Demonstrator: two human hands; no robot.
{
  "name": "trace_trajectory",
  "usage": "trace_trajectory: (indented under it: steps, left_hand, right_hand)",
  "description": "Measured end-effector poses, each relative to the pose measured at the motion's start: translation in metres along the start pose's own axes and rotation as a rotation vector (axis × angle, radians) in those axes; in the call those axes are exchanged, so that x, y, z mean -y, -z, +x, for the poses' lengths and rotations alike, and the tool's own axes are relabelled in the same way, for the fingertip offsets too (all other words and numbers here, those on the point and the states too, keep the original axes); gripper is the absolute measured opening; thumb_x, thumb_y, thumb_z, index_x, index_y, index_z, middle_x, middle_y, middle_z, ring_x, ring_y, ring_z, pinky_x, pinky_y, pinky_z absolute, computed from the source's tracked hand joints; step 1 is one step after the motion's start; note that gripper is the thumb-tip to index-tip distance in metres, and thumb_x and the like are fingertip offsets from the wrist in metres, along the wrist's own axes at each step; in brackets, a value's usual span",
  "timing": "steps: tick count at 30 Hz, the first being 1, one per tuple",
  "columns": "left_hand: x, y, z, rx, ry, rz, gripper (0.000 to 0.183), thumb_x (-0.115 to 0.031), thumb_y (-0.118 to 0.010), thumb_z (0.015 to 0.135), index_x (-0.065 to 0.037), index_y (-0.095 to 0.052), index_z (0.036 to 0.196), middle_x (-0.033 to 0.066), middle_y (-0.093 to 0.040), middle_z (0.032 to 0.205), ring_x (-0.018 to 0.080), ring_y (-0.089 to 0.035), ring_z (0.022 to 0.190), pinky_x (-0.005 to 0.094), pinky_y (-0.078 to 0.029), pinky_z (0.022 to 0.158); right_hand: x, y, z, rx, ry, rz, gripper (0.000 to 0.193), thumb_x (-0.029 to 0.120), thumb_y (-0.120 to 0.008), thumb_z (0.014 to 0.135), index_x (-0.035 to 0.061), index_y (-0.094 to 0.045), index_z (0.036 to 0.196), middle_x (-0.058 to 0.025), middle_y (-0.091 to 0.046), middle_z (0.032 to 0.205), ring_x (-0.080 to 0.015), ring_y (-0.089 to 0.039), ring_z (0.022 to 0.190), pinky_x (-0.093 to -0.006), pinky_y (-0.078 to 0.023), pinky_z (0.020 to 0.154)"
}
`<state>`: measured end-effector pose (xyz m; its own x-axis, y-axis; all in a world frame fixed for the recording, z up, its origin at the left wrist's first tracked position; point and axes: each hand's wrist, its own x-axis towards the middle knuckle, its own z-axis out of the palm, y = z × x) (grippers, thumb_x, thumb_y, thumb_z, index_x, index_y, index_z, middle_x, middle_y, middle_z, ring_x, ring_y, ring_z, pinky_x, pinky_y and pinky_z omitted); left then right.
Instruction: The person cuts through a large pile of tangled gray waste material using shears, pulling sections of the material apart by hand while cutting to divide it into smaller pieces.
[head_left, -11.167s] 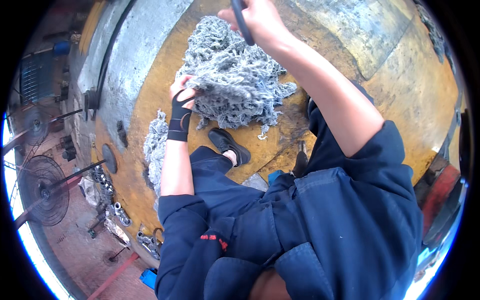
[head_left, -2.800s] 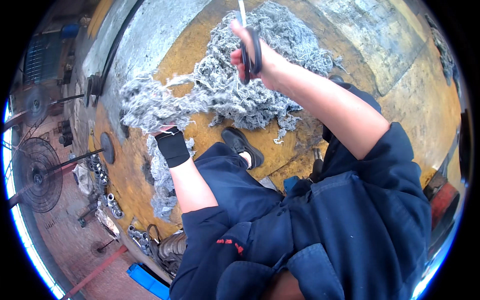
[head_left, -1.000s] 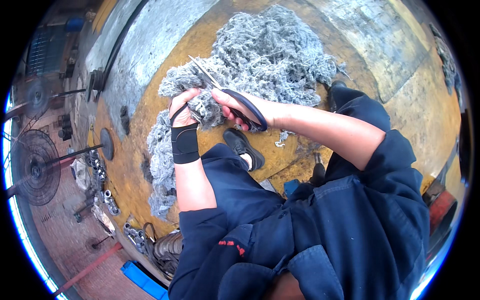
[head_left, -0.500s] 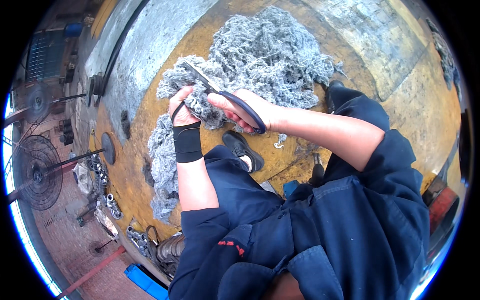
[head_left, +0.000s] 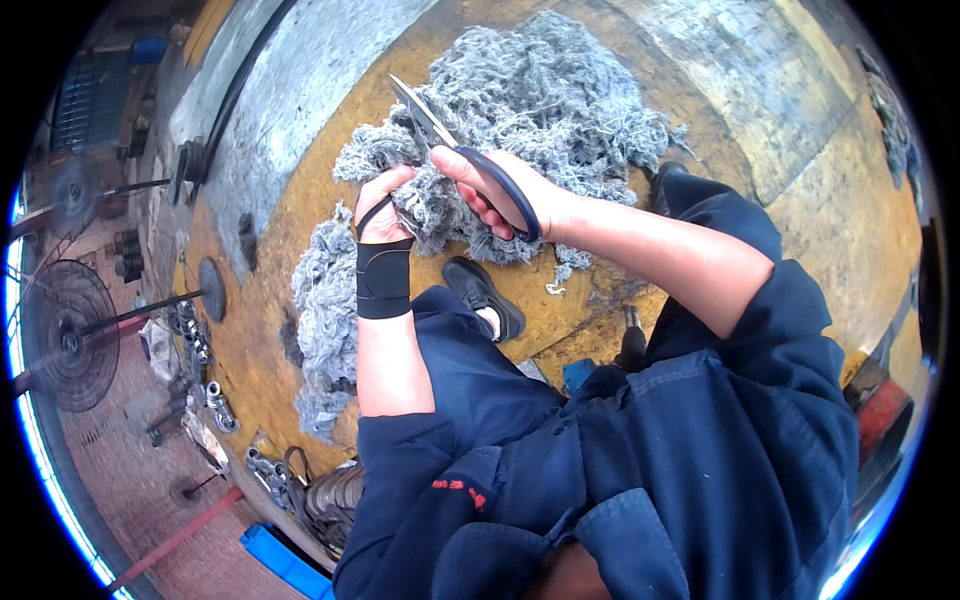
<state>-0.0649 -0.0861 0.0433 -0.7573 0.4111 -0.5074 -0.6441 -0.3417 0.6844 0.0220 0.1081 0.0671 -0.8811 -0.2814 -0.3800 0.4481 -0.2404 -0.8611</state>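
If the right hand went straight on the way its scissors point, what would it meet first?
Most likely the grey fluff just ahead of the right hand, which the scissors overlap in view; depth is unclear.

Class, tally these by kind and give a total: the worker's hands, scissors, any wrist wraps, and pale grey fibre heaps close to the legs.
Hands: 2 (left hand, right hand)
Scissors: 1
Black wrist wrap: 1
Pale grey fibre heaps: 2 (larger heap, smaller heap)
Total: 6
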Motion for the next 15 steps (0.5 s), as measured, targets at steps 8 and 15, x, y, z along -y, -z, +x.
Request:
trace_trajectory:
  steps: [8,15]
  left_hand:
    - [-0.005,0.024,0.002,-0.078,-0.107,-0.035,0.027,0.005,-0.057,0.075,0.002,-0.063,0.101,0.0132,-0.067,0.094,0.0268,-0.067,0.085,0.0388,-0.056,0.078]
    - [-0.021,0.063,-0.015,-0.114,-0.177,-0.05,0.021,0.003,-0.06,0.077,0.003,-0.062,0.098,0.0141,-0.067,0.094,0.0257,-0.067,0.086,0.0397,-0.055,0.081]
  right_hand:
    - [0.034,0.047,0.013,-0.402,0.082,0.131,0.065,0.072,-0.051,0.08,0.0071,-0.051,0.074,0.0028,-0.043,0.059,-0.0067,-0.045,0.047,-0.021,-0.041,0.044]
    - [0.032,0.078,0.017,-0.348,-0.023,-0.628,0.089,0.083,-0.053,0.067,-0.0046,-0.061,0.08,-0.012,-0.052,0.068,-0.0221,-0.056,0.071,-0.0398,-0.047,0.069]
